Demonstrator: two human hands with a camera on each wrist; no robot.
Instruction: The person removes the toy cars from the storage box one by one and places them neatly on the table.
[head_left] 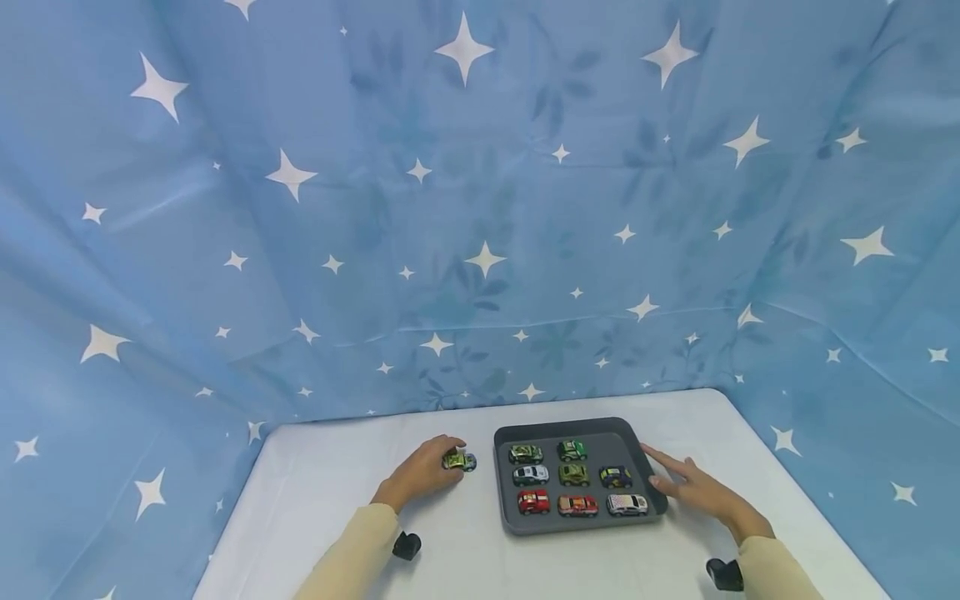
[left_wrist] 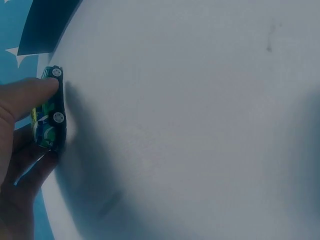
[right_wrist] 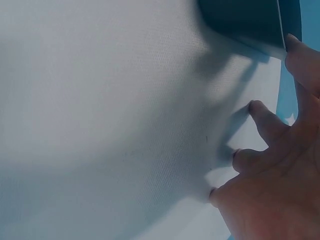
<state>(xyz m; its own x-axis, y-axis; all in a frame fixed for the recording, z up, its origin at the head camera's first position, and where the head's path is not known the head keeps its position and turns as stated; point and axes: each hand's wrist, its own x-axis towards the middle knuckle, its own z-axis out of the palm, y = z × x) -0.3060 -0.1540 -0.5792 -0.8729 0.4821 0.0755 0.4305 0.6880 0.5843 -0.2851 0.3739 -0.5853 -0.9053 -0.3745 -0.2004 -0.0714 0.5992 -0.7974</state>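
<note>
My left hand pinches a green and yellow toy car to the left of the tray. The left wrist view shows that toy car from the side, thumb across it and fingers behind. A dark grey tray holds several toy cars in rows, among them a red car, an olive car and a white car. Its back right corner bears no car. On the tray's right side, my right hand is spread, with thumb and a finger at the rim.
A white table lies under the tray and both hands. Behind and beside it hangs a blue curtain with white stars. Each wrist wears a black device, such as the left wrist device.
</note>
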